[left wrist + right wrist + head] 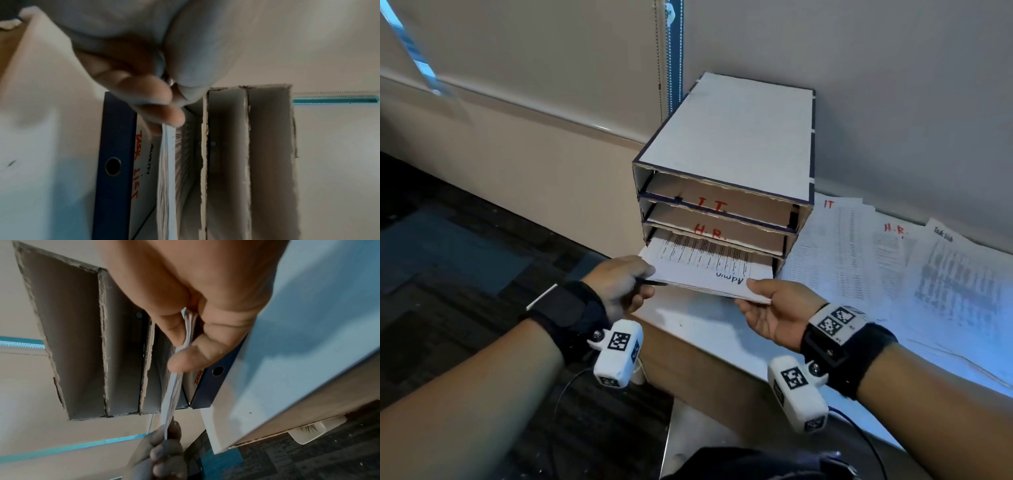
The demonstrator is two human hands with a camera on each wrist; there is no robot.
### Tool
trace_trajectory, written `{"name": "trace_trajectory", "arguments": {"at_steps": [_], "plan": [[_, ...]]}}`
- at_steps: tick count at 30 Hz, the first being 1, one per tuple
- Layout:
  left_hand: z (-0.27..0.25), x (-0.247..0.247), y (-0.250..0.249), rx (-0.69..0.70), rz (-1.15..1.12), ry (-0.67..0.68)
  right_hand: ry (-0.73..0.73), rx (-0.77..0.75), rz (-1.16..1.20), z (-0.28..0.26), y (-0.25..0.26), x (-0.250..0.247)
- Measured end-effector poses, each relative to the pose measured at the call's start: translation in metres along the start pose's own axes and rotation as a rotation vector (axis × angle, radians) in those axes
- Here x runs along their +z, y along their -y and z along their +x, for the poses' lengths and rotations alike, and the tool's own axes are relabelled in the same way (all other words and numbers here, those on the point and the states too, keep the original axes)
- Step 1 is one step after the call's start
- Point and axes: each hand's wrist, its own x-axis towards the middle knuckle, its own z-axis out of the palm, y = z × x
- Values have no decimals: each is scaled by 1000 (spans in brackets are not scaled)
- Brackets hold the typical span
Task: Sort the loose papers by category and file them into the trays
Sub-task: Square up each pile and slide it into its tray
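Pinching the left corner of a stack of papers [705,270] marked "Admin" between thumb and curled fingers: left hand [619,284], wearing a dark wrist strap and a white camera pod. Gripping the right corner of the same stack: right hand [774,308], thumb pressed on top, fingers [185,360] curled underneath. Hanging partway out of the bottom slot of a cardboard tray rack [726,137], far end of the stack already inside, near end jutting over the desk [698,322] toward the body. Showing two upper shelves in the rack, lettered in red "I.T." and "H.R.", each holding nothing that can be made out from the head view. Standing against the wall at the left end of the white desk, rack mouth facing the wearer. Lying spread just right of the rack: loose printed sheets [893,267], some marked in red "IT" and "H.R.", overlapping one another across the desktop. Appearing in both wrist views: a blue binder [115,170] beneath the held stack, under the rack's lowest opening, with a white sheet bearing orange lettering against it. Hanging behind the rack: a beaded blind cord [669,51]. Lying below the desk edge: dark patterned carpet [465,274].
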Motion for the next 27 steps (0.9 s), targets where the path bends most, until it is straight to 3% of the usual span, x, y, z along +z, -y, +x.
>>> {"name": "trace_trajectory", "arguments": {"at_steps": [2,7,10,21,27], "plan": [[6,6,-3,33,7,-32,-22,-1,19,5,-2,2],[20,23,-12,16,-376,-71,-62,-119,303,18,8,19],[29,31,-10,31,-483,-99,-83,-146,358,24,6,24],[45,44,-9,31,-553,-158,-251,-182,317,38,2,33],[42,46,-12,20,-610,-140,-254,-160,372,37,3,31]]}}
